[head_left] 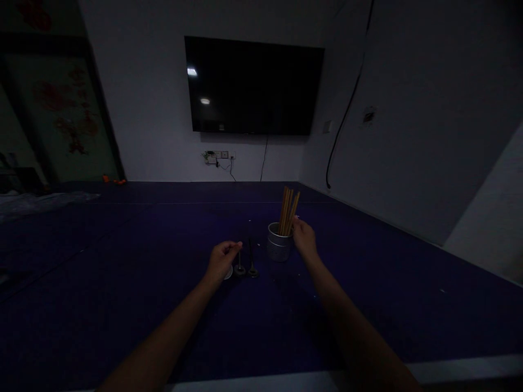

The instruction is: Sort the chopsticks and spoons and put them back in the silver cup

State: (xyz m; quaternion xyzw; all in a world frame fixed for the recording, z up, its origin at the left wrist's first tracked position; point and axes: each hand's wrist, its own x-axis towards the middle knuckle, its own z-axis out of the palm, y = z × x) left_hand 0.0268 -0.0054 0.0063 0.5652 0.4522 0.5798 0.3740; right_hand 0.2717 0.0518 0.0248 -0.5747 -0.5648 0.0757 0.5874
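A grey metal cup (pixel 279 250) stands upright on the dark purple surface, with several wooden chopsticks (pixel 287 209) leaning out of its top. At the cup's right side my right hand (pixel 304 238) is closed, its fingertips pinching the rightmost chopstick near the rim. Left of the cup, my left hand (pixel 223 260) is closed in a pinch at the handle end of a metal spoon (pixel 240 270). Next to that one lies a second, dark-handled spoon (pixel 253 271). A pale round object (pixel 229 272), partly hidden, shows beside my left hand. The light is dim.
The purple surface (pixel 163 305) reaches back to the wall, with small white specks scattered on it. Clear plastic sheeting (pixel 44 202) lies far left, near small orange items (pixel 119 182). A television (pixel 253 87) hangs on the wall, and a black cable (pixel 347 111) dangles at right.
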